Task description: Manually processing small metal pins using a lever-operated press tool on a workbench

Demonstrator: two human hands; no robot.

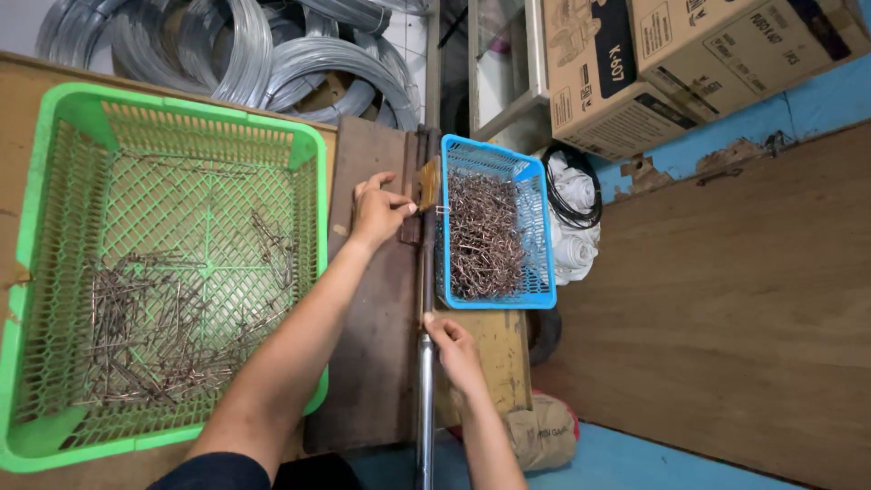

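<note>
My left hand (379,209) pinches a small bent wire piece (442,210) against the top end of a metal bending jig (424,195) on a dark board (372,363). My right hand (451,349) grips the long steel lever bar (424,399) that runs down from the jig. Just right of the jig, a blue mesh basket (543,263) holds a heap of bent wire pieces (481,236). On the left, a large green mesh basket (172,118) contains several straight wire pieces (154,336).
Coils of galvanised wire (245,54) lie behind the green basket. Cardboard boxes (653,63) stand at the back right. A wooden panel (726,299) fills the right side. A white bundle with black cable (572,209) sits beside the blue basket.
</note>
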